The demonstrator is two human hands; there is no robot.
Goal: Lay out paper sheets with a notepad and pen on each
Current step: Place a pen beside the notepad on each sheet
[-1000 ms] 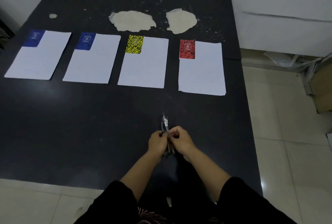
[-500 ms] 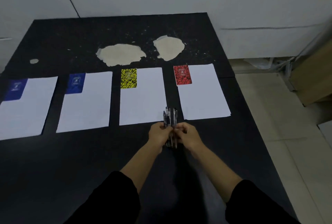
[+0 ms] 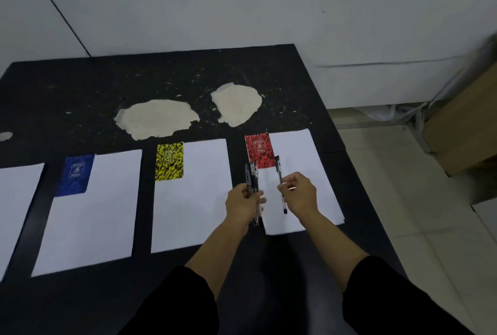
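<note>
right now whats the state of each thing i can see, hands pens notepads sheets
left hand: grips a bundle of pens
right hand: pinches a single pen above the rightmost sheet
red notepad: closed, on that sheet's top left corner
yellow notepad: closed, on its sheet, no pen
blue notepad: closed, on its sheet, no pen

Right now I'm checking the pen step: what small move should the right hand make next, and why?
Probably lower the single pen onto the rightmost sheet, beside the red notepad. The right hand pinches it just above that sheet, which has no pen lying on it, while the left hand holds the remaining pens.
</note>
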